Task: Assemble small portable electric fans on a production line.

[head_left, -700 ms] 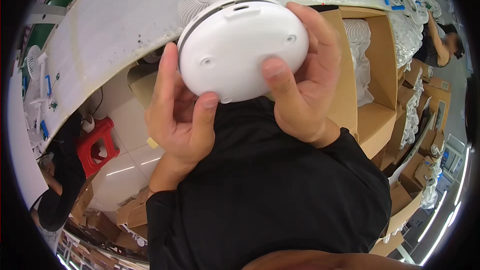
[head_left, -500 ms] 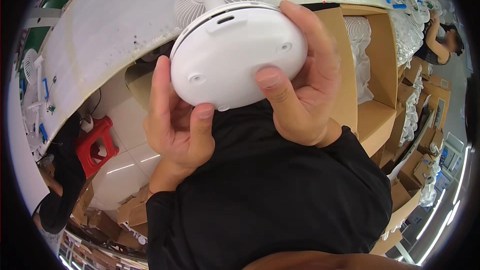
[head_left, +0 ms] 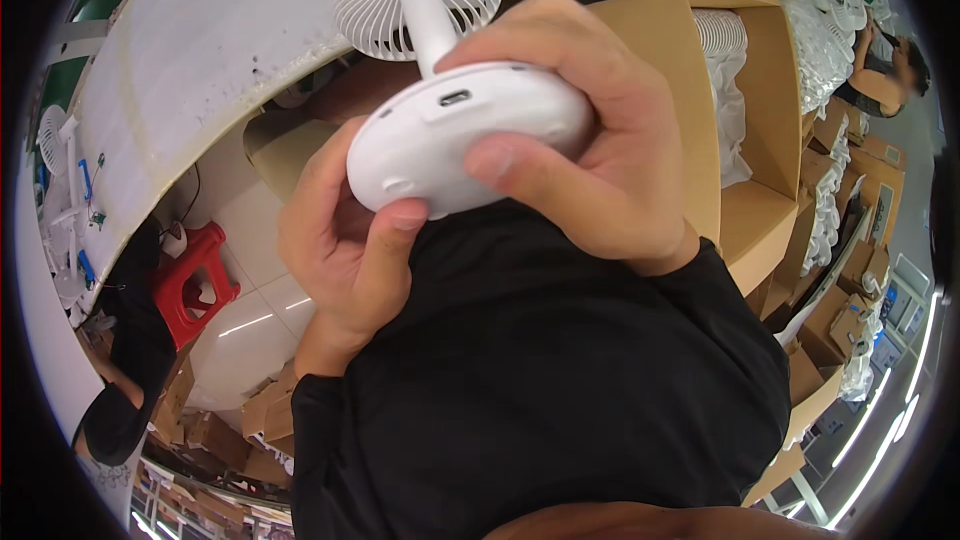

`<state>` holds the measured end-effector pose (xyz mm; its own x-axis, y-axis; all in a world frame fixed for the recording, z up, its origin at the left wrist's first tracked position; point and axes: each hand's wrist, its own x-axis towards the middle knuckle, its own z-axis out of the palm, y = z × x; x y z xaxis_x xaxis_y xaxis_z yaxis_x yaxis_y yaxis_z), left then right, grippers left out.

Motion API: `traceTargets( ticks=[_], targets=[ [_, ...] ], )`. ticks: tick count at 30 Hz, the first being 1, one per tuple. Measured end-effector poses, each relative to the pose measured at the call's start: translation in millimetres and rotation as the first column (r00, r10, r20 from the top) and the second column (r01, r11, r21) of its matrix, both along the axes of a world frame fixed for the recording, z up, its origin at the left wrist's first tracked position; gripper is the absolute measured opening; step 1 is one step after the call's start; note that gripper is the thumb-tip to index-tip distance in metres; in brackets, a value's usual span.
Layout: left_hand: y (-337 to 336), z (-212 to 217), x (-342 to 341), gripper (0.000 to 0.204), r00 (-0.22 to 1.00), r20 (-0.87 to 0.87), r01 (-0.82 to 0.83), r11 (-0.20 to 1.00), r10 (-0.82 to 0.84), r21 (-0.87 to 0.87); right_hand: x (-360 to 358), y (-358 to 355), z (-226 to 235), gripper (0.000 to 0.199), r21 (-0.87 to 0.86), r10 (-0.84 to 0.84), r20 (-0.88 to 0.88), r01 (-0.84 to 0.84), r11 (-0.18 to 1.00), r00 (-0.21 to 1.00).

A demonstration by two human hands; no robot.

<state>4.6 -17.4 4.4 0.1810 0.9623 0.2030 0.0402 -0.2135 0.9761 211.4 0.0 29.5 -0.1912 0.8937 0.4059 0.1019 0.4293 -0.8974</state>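
A white desk fan (head_left: 428, 15) is held tilted in front of me, its round base toward me and its ribbed head pointing away over the table edge. On the base's near side are a small oval port and a round foot. My left hand (head_left: 345, 230) grips the base's left edge between thumb and fingers. My right hand (head_left: 590, 130) holds the right side, its thumb on the underside and its fingers wrapped over the top near the stem. The fingertips behind the base are hidden.
A white worktable (head_left: 220, 50) curves along the far side. To the right stands an open cardboard box (head_left: 755, 230) with wrapped white fan parts. A red stool (head_left: 195, 280) is at the left. Other people are at the far left and far right. More fan parts lie on the table's ends.
The base has tipped, so its underside shows less and the port and stem show more. My right fingers have slid over the base's top toward the stem.
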Motion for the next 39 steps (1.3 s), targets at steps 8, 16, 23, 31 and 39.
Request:
traceTargets(
  ticks=[8, 16, 23, 31, 39],
  targets=[
    [33.0, -14.5, -11.7, 0.040, 0.999, 0.029, -0.030, 0.994, 0.027, 0.107, -13.8, 25.5, -7.2, 0.052, 0.344, -0.013, 0.140, -0.036, 0.938, 0.990],
    [106.4, -18.3, 6.0, 0.039, 0.644, 0.756, -0.032, 0.991, 0.118, -0.128, -61.4, 26.3, -46.1, 0.037, 0.114, -0.031, -0.170, 0.051, 0.992, 0.985],
    [83.8, -11.0, -0.9, 0.045, 0.859, 0.493, -0.108, 0.893, -0.137, 0.436, -66.5, -1.9, -39.5, 0.065, -0.394, 0.142, -0.437, -0.331, 0.857, 0.888],
    [97.7, 11.1, -21.6, 0.041, 0.992, 0.093, -0.124, 0.763, 0.084, 0.635, -90.8, 42.9, -28.3, 0.073, -0.374, 0.197, -0.611, -0.499, 0.782, 0.767],
    [76.9, 4.1, -31.2, 0.041, 0.871, 0.454, -0.280, 0.949, 0.188, 0.145, -114.1, 1.9, -55.7, 0.076, -0.130, 0.244, -0.759, -0.507, 0.852, 0.604]
  ],
)
